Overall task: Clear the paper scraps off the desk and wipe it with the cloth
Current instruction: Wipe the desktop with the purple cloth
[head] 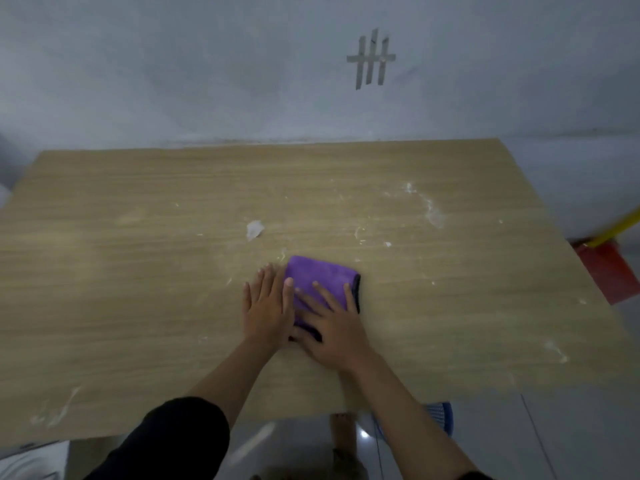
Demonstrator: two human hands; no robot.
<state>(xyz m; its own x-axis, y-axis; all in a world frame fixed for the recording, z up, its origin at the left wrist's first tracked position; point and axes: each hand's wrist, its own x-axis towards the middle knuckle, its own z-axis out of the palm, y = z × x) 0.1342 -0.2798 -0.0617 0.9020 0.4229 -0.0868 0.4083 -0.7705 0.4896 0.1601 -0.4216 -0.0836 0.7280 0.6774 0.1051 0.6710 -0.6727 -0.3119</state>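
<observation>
right hand flat on cloth | left hand flat on desk | paper scrap beyond

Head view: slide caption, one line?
Right hand presses a purple cloth on the desk, left hand flat beside it; paper scrap beyond.

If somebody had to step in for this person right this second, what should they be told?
Left hand: open and flat on the desk, touching the cloth's left edge.
Right hand: open, fingers spread, pressing on the cloth.
Cloth: purple, folded, mid-desk toward the near side.
Done: cloth is in place for wiping.
Left: a paper scrap lies beyond the cloth, and white smears and specks remain, mostly on the right. Remove the scrap, then wipe.
</observation>
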